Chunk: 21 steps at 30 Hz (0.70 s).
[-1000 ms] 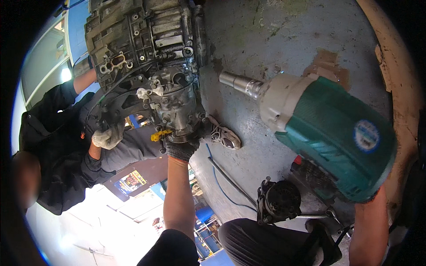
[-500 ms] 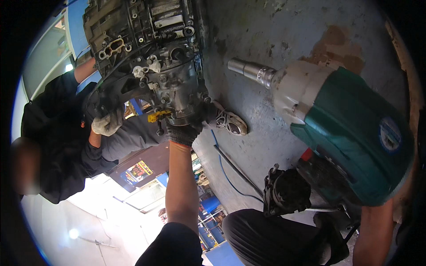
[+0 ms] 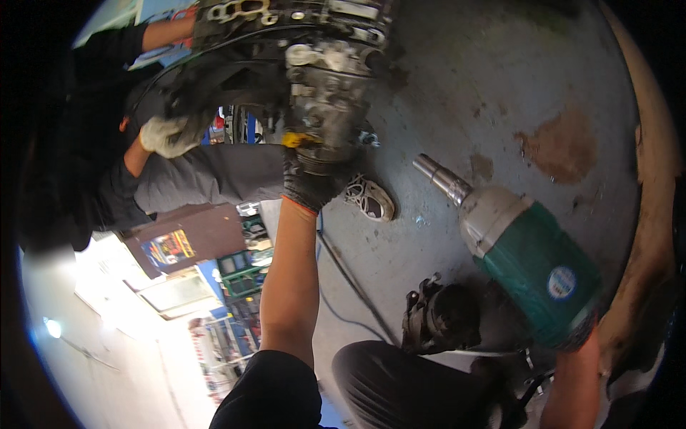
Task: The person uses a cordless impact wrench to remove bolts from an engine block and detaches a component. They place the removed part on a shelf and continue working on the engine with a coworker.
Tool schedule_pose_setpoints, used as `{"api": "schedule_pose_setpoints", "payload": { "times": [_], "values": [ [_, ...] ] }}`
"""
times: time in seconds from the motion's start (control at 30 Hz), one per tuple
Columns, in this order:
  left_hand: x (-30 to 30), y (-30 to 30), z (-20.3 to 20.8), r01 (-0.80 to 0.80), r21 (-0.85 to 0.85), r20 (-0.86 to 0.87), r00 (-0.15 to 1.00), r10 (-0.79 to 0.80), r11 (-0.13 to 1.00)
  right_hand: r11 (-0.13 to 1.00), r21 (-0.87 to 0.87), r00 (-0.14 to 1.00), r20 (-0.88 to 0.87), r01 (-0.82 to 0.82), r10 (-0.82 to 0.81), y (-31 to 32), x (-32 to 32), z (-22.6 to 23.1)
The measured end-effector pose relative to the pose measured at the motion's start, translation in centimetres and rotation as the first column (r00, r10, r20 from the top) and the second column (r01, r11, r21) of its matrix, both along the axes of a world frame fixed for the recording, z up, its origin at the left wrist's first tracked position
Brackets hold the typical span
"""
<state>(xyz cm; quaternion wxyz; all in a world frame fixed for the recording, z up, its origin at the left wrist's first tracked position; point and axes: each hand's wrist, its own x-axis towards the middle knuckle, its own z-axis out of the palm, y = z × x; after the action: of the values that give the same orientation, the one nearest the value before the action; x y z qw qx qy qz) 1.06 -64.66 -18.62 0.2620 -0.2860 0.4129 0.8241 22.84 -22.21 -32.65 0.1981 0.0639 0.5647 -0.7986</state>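
Both of the person's arms were busy. The left hand, in a dark knitted glove with an orange cuff, cupped a grooved round metal pulley, its fingers seemingly curled around it, though partly lost in blur and shadow. That pulley ended a dirty grey cast-metal housing joined to a large machined engine block, with a yellow plastic piece just beside it. The right hand, mostly hidden behind the tool, appeared closed about the handle of a green-and-grey impact wrench.

Within the last half second the wrench had sunk lower relative to the housing and looked smaller, so probably farther from the camera, while the left hand kept its place. The view had swung too, carrying the engine block toward the top edge. The bright steel socket pointed up and left, apart from the housing and on no visible fastener; the tool was judged to be between uses, the left hand steadying the pulley end.
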Motion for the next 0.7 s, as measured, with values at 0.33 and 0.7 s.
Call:
{"api": "schedule_pose_setpoints", "payload": {
  "times": [0.33,0.7],
  "values": [
    [-0.6,1.0,2.0,0.003,0.010,-0.170,0.985,-0.001,1.000,0.988,0.141,0.998,0.044,-0.057,0.051,2.6,-4.1,9.7],
    [-0.2,2.7,1.0,-0.417,-0.022,-0.132,0.902,0.411,0.909,0.997,0.078,0.989,0.146,-0.021,0.010,0.1,-5.1,18.7]
  ]
}}
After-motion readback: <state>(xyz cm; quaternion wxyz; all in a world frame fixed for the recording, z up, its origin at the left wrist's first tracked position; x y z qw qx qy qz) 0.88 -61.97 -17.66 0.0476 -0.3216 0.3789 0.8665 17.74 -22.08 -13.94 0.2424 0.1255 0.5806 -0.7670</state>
